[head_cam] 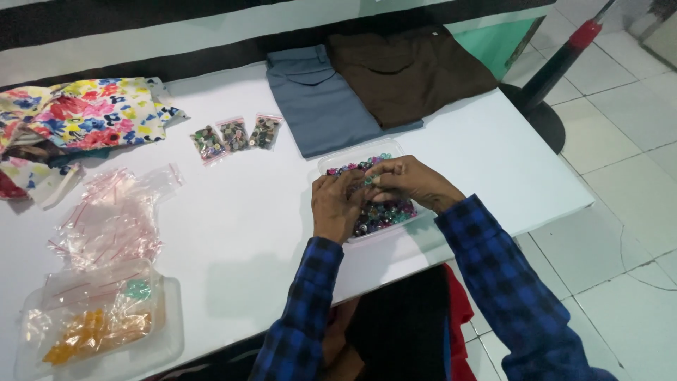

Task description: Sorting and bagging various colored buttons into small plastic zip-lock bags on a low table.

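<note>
Clear plastic tray [331,164] of beads [384,214] sits right under both hands, left hand [337,206] and right hand [409,182] pinching beads together above it on the counter [233,219].

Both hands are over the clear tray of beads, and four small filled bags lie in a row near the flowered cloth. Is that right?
Not quite. The head view shows three small filled bags in the row, not four. The rest holds: the left hand and right hand are over the clear tray of beads, and the bags lie near the flowered cloth.

Both arms wear long blue-and-black checked flannel sleeves, cuffs ending at the wrists.
</note>
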